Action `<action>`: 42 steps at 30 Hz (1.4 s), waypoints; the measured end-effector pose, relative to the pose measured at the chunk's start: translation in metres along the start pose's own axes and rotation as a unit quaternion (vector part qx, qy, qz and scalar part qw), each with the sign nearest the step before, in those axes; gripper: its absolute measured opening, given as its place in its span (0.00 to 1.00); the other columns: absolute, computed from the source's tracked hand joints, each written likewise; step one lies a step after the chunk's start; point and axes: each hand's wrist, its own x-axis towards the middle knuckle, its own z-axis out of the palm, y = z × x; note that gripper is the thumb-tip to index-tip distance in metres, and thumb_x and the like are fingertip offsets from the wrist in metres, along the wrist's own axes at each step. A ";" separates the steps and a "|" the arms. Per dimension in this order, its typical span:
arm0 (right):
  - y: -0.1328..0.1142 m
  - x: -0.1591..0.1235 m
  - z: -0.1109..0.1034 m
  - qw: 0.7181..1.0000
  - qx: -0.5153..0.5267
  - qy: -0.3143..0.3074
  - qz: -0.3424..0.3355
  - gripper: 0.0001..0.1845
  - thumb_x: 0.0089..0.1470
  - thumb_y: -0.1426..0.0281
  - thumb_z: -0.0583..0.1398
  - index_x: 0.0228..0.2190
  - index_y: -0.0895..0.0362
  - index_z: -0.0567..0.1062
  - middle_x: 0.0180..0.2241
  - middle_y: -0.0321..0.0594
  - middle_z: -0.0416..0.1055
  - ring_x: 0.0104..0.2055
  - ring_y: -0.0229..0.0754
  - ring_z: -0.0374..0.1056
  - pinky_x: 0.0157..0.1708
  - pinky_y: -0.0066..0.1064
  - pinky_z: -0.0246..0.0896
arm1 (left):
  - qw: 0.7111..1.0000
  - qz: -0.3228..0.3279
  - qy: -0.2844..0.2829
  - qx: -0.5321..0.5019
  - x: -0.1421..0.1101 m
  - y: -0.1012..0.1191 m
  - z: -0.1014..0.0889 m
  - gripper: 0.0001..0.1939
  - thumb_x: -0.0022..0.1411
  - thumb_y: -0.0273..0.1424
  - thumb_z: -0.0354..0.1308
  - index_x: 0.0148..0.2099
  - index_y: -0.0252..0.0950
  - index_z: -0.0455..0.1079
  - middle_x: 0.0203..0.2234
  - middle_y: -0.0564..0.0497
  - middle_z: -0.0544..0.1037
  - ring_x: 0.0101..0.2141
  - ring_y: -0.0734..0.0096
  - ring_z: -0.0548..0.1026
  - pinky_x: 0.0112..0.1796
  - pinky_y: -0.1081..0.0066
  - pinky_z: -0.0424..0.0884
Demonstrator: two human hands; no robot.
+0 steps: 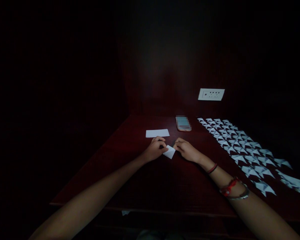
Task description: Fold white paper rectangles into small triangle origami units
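A small folded piece of white paper (pixel 170 152) is held between my two hands, just above or on the dark red table (pixel 145 180). My left hand (pixel 156 149) pinches its left corner between thumb and fingers. At the opposite corner, the closed fingers of my right hand (pixel 187 149) grip the paper's edge. Behind my left hand lies a flat stack of white paper strips (pixel 157 133).
A phone (pixel 183 123) lies at the back of the table. Rows of folded white paper figures (pixel 242 143) cover the right side. A white socket plate (pixel 211 94) is on the back wall. Something white (pixel 125 212) shows below the table's front edge.
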 end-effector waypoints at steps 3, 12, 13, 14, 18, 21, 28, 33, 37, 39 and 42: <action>0.004 -0.001 0.000 1.000 -0.006 0.011 0.019 0.11 0.46 0.81 0.49 0.23 0.60 0.69 0.28 0.39 0.60 0.32 0.35 0.59 0.33 0.27 0.55 | 1.000 -0.011 -0.004 0.026 0.000 -0.002 0.000 0.04 0.50 0.29 0.54 0.26 0.35 0.67 0.38 0.50 0.64 0.43 0.67 0.61 0.46 0.65 0.55; -0.023 -0.003 -0.005 0.999 -0.044 0.009 -0.006 0.16 0.47 0.67 0.55 0.41 0.53 0.66 0.34 0.39 0.58 0.38 0.39 0.57 0.39 0.31 0.53 | 0.990 -0.021 0.003 0.139 -0.002 -0.005 -0.006 0.18 0.50 0.34 0.54 0.46 0.44 0.60 0.44 0.50 0.58 0.46 0.61 0.56 0.42 0.61 0.56; -0.026 -0.003 -0.004 0.999 -0.049 -0.006 -0.007 0.17 0.46 0.66 0.56 0.41 0.52 0.66 0.34 0.39 0.58 0.38 0.39 0.56 0.38 0.31 0.53 | 0.989 0.003 -0.013 0.146 -0.002 -0.005 -0.008 0.16 0.51 0.32 0.53 0.45 0.45 0.61 0.45 0.51 0.57 0.47 0.61 0.55 0.43 0.61 0.56; -0.027 -0.003 -0.003 0.998 -0.055 -0.016 -0.004 0.17 0.45 0.65 0.56 0.40 0.52 0.66 0.34 0.39 0.58 0.38 0.39 0.56 0.37 0.31 0.52 | 0.988 0.029 -0.032 0.151 -0.001 -0.005 -0.010 0.13 0.52 0.31 0.52 0.43 0.45 0.63 0.45 0.52 0.58 0.47 0.62 0.55 0.43 0.62 0.55; -0.029 -0.002 0.001 0.997 -0.074 -0.009 0.033 0.14 0.43 0.62 0.57 0.33 0.56 0.68 0.33 0.39 0.58 0.37 0.40 0.56 0.35 0.31 0.51 | 0.976 0.113 -0.114 0.148 0.004 -0.006 -0.015 0.08 0.56 0.31 0.49 0.38 0.41 0.67 0.40 0.52 0.64 0.43 0.68 0.60 0.44 0.67 0.54; -0.028 -0.001 0.001 0.994 -0.094 0.004 0.061 0.12 0.43 0.62 0.56 0.27 0.58 0.67 0.31 0.37 0.58 0.35 0.39 0.56 0.33 0.30 0.50 | 0.970 0.140 -0.130 0.150 0.005 -0.007 -0.019 0.09 0.56 0.32 0.49 0.39 0.38 0.67 0.35 0.52 0.66 0.39 0.70 0.63 0.42 0.69 0.57; -0.010 -0.005 -0.004 0.990 -0.105 0.003 0.090 0.15 0.41 0.78 0.56 0.34 0.55 0.68 0.34 0.39 0.59 0.39 0.39 0.56 0.36 0.31 0.50 | 0.959 0.200 -0.163 0.113 0.002 -0.006 -0.027 0.11 0.57 0.29 0.49 0.43 0.38 0.65 0.37 0.52 0.67 0.39 0.73 0.64 0.42 0.74 0.57; -0.005 -0.004 0.001 0.995 -0.074 -0.029 0.060 0.12 0.46 0.75 0.54 0.35 0.54 0.70 0.32 0.38 0.61 0.37 0.38 0.58 0.37 0.30 0.52 | 0.957 0.203 -0.176 0.112 0.001 -0.004 -0.031 0.10 0.57 0.30 0.49 0.42 0.36 0.65 0.35 0.51 0.68 0.38 0.73 0.65 0.41 0.74 0.58; -0.006 -0.001 0.004 0.996 -0.053 -0.012 0.067 0.10 0.46 0.72 0.55 0.34 0.56 0.70 0.32 0.39 0.63 0.37 0.38 0.59 0.37 0.30 0.53 | 0.957 0.203 -0.172 0.113 0.001 0.000 -0.030 0.09 0.57 0.30 0.50 0.40 0.35 0.65 0.34 0.51 0.68 0.37 0.73 0.65 0.41 0.74 0.58; -0.006 0.000 0.004 0.997 -0.048 -0.004 0.067 0.10 0.44 0.74 0.56 0.33 0.57 0.70 0.32 0.39 0.63 0.36 0.37 0.60 0.36 0.29 0.53 | 0.958 0.199 -0.168 0.118 0.002 0.001 -0.030 0.09 0.56 0.31 0.50 0.40 0.35 0.65 0.34 0.51 0.68 0.37 0.72 0.65 0.40 0.74 0.58; -0.008 0.001 0.003 0.997 -0.044 0.004 0.063 0.10 0.43 0.77 0.57 0.32 0.57 0.70 0.30 0.38 0.64 0.34 0.37 0.60 0.36 0.28 0.53 | 0.959 0.189 -0.169 0.124 0.002 0.003 -0.030 0.09 0.56 0.31 0.51 0.40 0.36 0.64 0.33 0.52 0.68 0.36 0.72 0.65 0.40 0.73 0.58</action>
